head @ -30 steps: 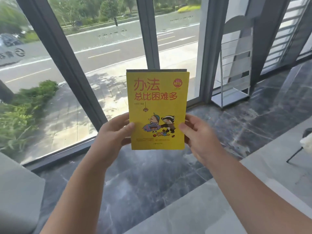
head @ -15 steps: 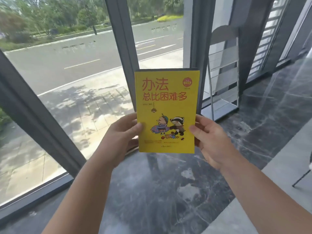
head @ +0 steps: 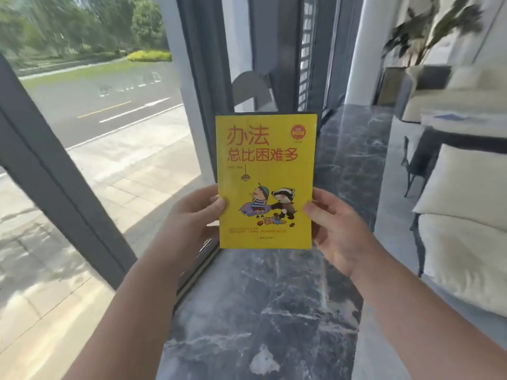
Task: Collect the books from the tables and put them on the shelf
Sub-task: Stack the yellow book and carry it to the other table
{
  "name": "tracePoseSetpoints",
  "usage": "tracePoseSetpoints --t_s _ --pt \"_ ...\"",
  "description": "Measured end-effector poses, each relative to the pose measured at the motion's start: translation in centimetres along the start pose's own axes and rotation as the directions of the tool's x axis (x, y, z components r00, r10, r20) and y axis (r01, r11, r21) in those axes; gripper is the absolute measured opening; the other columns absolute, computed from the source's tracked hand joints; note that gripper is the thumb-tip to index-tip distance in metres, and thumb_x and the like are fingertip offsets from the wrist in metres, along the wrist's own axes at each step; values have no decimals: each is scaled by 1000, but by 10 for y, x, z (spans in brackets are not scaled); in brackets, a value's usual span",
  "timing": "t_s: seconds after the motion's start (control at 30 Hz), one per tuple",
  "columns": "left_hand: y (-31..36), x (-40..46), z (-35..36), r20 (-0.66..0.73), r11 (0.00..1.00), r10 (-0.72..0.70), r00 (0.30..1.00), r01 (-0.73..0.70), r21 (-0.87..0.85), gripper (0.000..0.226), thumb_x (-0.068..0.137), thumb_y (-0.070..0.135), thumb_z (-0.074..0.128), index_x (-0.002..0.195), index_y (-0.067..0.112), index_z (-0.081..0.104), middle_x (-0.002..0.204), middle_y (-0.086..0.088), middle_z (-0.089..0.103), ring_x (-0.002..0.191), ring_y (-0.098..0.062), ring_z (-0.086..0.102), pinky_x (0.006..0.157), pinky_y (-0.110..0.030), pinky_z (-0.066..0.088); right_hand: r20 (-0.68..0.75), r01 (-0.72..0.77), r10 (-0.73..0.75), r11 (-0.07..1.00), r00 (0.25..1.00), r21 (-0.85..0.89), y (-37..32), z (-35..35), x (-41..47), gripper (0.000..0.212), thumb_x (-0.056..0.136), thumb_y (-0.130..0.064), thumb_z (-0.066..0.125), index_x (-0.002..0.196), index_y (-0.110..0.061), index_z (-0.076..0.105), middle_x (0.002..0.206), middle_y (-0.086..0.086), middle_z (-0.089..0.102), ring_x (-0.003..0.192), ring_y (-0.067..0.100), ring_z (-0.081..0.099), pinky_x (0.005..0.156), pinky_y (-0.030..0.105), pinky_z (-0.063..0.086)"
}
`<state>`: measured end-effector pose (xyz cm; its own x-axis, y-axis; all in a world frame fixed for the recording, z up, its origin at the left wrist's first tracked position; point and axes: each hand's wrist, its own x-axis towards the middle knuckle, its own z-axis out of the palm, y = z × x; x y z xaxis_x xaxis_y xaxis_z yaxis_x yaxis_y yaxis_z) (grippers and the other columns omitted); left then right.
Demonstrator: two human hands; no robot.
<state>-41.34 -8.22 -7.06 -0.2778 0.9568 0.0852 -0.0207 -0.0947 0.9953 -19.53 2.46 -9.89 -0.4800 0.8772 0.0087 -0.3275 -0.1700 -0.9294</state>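
Note:
I hold a yellow book (head: 265, 171) upright in front of me, its cover with red Chinese lettering and a cartoon facing me. My left hand (head: 193, 215) grips its lower left edge, thumb on the cover. My right hand (head: 333, 223) grips its lower right edge the same way. Behind the book's top, the rounded head of a grey metal display shelf (head: 251, 90) shows against the window frame; the rest of the shelf is hidden by the book.
Tall glass windows with grey frames (head: 55, 171) run along the left. Dark marble floor (head: 263, 311) stretches ahead. A cream cushioned chair (head: 463, 231) stands at the right, a dark-legged table (head: 455, 130) and a potted plant (head: 428, 31) behind it.
The view has swung to the right: the windows slid left, the chair, table and plant came into sight. The shelf now sits behind the book. Both hands keep the same hold.

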Motion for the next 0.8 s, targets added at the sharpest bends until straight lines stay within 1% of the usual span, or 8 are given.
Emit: tracePoseSetpoints --t_s 0.13,0.23,0.3,0.33,0.47,0.57,0.63,0.8 --pt "-9 150 19 243 997 -41 969 54 -50 33 91 18 58 123 12 67 102 -7 77 82 -22 75 61 -29 58 -226 62 -56 998 973 20 -21 -38 88 31 94 -5 52 122 -9 65 111 11 74 96 29 69 84 42 58" --pt "-16 240 48 382 993 -76 921 103 -51 32 96 14 52 125 15 66 107 -8 77 90 -24 75 66 -31 59 -324 122 -105 992 940 34 -37 -71 134 29 87 -9 57 113 -13 71 106 10 76 90 27 72 73 38 62" --pt "-23 298 78 462 991 -87 883 123 -49 35 93 18 53 126 14 65 108 -8 77 92 -23 74 69 -33 60 -391 171 -146 985 909 30 -47 -97 163 27 83 -11 58 104 -17 74 98 6 78 82 21 74 65 33 61" --pt "-29 325 95 502 992 -84 861 121 -43 37 89 21 54 124 15 65 106 -6 77 91 -22 75 69 -33 60 -419 189 -164 982 893 20 -50 -114 178 26 85 -10 57 105 -17 72 97 5 78 82 21 74 64 32 61" --pt "-58 430 169 588 991 -64 807 123 -60 35 85 24 56 118 22 68 107 -6 78 93 -23 75 76 -38 62 -530 217 -209 975 822 -48 -62 -197 250 29 94 -7 51 116 -15 68 106 9 76 90 25 72 72 35 61" --pt "-75 488 208 610 990 -60 790 126 -67 32 87 25 57 115 25 72 113 -9 76 97 -26 74 85 -46 59 -567 203 -219 975 794 -92 -74 -243 295 32 95 -8 52 124 -10 65 121 19 70 105 37 67 88 48 56" --pt "-84 543 239 605 988 -58 794 132 -79 32 88 25 58 117 23 71 114 -11 75 97 -28 73 88 -50 56 -592 194 -220 975 776 -108 -89 -282 341 35 94 -6 53 128 -8 63 124 20 68 113 43 63 96 56 51" --pt "-90 686 294 572 990 -67 817 127 -65 31 97 18 53 125 20 67 119 -13 74 105 -33 71 90 -52 56 -609 138 -214 976 764 -171 -137 -359 473 34 95 -5 52 127 -10 64 119 16 71 113 42 64 96 57 50"
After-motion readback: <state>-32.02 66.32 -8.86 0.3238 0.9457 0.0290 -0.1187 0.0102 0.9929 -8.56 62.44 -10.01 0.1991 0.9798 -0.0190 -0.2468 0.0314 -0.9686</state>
